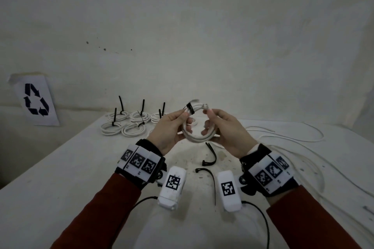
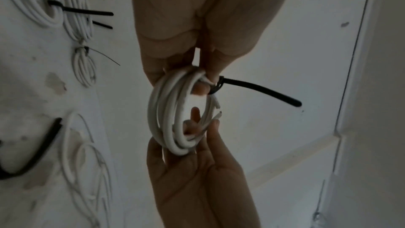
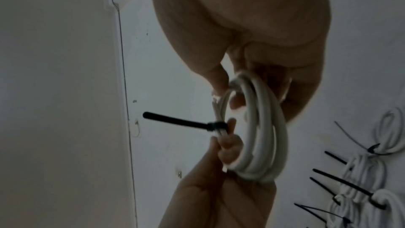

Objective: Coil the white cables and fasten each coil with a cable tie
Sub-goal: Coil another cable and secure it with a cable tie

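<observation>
Both hands hold one white coil [image 1: 197,127] up above the table [image 1: 60,178], near the middle. The left hand [image 1: 172,129] pinches it beside the black tie [image 1: 190,108] around its top; the right hand [image 1: 224,129] curls around its right side. Tied coils [image 1: 129,124] lie far left, loose cable [image 1: 293,147] right.
</observation>
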Tool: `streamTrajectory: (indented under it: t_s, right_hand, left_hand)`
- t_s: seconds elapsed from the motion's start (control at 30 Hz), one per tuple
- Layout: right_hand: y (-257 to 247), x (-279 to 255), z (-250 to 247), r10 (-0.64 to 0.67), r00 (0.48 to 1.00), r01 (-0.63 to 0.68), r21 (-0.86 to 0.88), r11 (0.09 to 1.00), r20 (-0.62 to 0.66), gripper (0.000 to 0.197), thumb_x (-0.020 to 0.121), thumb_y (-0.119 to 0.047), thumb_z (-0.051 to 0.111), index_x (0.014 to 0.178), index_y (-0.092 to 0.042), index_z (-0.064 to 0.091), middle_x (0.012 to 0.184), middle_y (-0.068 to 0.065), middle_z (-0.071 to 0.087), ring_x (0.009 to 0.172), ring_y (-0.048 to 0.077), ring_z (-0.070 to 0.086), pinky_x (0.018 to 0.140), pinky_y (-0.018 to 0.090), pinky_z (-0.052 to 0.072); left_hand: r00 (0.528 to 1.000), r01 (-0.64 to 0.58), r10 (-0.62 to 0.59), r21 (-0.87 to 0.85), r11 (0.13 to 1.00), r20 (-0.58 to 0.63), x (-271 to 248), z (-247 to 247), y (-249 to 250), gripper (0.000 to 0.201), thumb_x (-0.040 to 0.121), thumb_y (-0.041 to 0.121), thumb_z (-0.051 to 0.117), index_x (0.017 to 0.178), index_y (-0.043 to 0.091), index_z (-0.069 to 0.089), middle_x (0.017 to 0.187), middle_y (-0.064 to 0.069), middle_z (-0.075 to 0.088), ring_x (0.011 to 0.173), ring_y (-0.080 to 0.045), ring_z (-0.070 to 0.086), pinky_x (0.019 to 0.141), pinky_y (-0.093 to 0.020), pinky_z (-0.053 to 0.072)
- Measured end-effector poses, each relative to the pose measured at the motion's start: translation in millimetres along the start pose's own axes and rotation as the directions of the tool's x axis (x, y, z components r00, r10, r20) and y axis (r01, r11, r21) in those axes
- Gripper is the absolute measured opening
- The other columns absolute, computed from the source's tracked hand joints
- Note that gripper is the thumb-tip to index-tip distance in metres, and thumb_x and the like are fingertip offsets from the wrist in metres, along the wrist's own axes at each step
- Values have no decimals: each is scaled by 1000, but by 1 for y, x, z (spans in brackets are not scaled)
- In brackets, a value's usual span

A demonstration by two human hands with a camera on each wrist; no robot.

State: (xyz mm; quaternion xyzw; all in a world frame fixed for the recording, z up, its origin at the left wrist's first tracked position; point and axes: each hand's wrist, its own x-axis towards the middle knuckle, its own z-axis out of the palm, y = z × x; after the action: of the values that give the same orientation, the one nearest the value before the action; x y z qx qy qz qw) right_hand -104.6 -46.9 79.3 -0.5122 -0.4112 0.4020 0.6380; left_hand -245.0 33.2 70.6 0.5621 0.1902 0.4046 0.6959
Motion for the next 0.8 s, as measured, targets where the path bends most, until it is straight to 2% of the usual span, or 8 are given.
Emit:
streamTrajectory:
  t_s: [0.1,0.17,0.3,0.43,0.53,0.63,0.7,0.8]
  right_hand:
    - [3,4,-3,115,990,-106,-103,989,86,13,94,-9,57,107,-8,62,84,8,67,69,19,65,65,31,60]
    - [12,12,-2,145,988,-137,-118,983,60,15,92,-4,59,106,-5,63,85,12,67,65,19,66,63,32,61]
    - [36,36,1,249,968,-250,-123,960,-27,17,91,1,58,109,3,59,81,14,65,56,20,64,58,34,60]
    - [58,69,1,339,933,-353,-112,929,-124,17,90,5,58,106,10,60,83,18,63,64,28,63,57,38,60]
    - [68,94,4,368,914,-385,-85,919,-170,1,88,10,59,87,10,59,83,18,61,64,29,61,44,38,57]
    - [80,119,5,356,903,-385,-86,919,-241,14,84,12,63,72,6,56,73,17,61,53,28,63,38,34,54]
    - [91,137,2,342,903,-383,-131,914,-260,12,84,7,65,75,2,58,78,18,64,56,26,66,46,32,56]
    - [103,156,-1,310,920,-372,-283,884,-240,16,91,-19,62,102,-8,60,101,13,66,85,24,68,71,28,57]
  left_hand:
    - [990,-12,17,32,999,-137,13,-14,-14,16,98,10,45,94,10,61,72,-4,54,48,-5,45,49,-17,40]
    - [981,20,-13,34,999,-194,20,-22,-23,13,97,8,46,92,8,59,77,-7,57,49,-6,47,47,-16,42]
    - [948,229,-195,114,967,-252,30,-37,-41,11,97,11,48,90,16,55,89,-6,61,68,-15,56,59,-26,48]
    - [905,389,-338,183,903,-258,48,-59,-58,28,91,-1,54,116,12,55,96,-10,61,76,-19,58,61,-31,53]
    - [900,372,-307,179,911,-309,66,-67,-67,38,88,-5,57,124,-1,46,88,-12,58,74,-19,58,59,-27,56]
    - [878,390,-287,224,893,-383,88,-77,-79,45,83,-5,64,124,-9,45,80,-14,57,70,-23,58,57,-30,57]
    - [877,415,-237,411,812,-417,100,-85,-86,45,80,3,71,120,-7,52,84,-14,61,75,-24,62,70,-33,57]
    - [880,451,-182,649,612,-439,115,-94,-92,48,77,23,77,116,1,58,107,-12,65,101,-26,62,93,-33,49]
